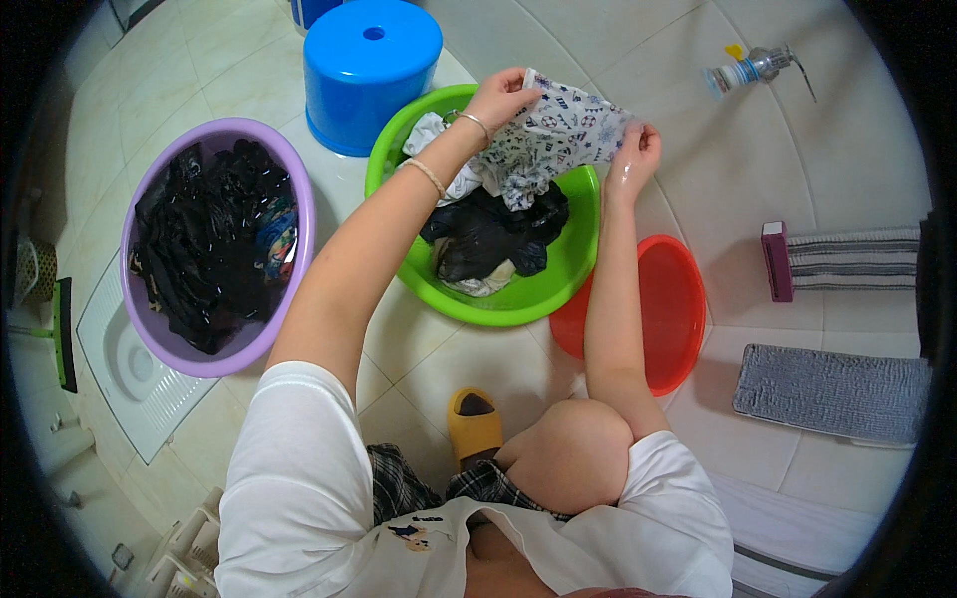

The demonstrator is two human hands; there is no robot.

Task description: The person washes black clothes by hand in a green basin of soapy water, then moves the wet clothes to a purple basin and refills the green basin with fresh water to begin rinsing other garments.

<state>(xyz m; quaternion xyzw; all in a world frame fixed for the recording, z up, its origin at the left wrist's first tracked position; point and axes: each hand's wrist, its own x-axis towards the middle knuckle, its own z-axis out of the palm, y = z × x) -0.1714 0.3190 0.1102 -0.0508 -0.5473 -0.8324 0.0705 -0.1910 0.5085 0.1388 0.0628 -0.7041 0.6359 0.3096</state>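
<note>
Stretched between my two hands is a white cloth garment [573, 120] with a small dark print; its exact kind I cannot make out. My left hand [501, 103] pinches its upper left corner, and my right hand [635, 162] grips the right corner. The garment's lower part hangs bunched over a green basin [469, 307]. Inside that basin lie wet dark clothes [488, 239] and some white cloth [427, 135] on the left side. Both arms reach forward over the basin.
A purple basin [135, 299] of dark clothes in water stands left, over a squat toilet [125, 364]. A blue stool [374, 70] is behind. A red basin [673, 309] sits right of the green one, below a wall tap [758, 68]. Flat mops [832, 394] lean at right.
</note>
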